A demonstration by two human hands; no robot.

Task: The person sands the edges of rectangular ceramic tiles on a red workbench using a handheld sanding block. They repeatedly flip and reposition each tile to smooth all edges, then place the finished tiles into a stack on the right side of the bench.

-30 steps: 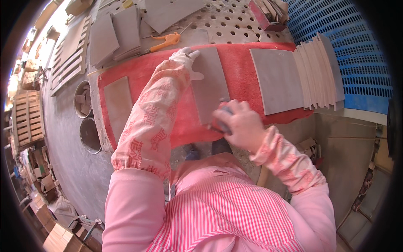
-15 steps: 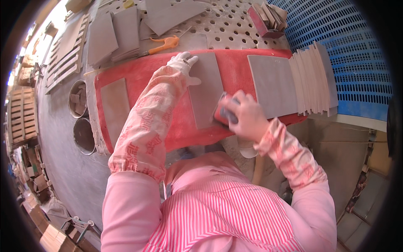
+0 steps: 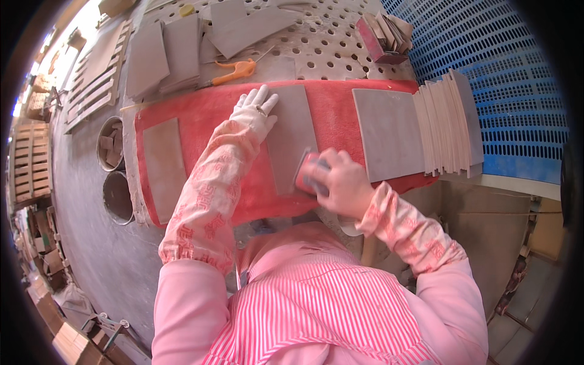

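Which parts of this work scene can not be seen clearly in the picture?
- Head view: most of the red block in the right hand is hidden by the fingers.
- The grey tile is partly covered by the gloved left hand and its sleeve.
- The contents of the lower round container are too dark to tell.
- The table's front edge is hidden by the person's pink clothing.
- The far left wooden racks are bent and small at the fisheye rim.
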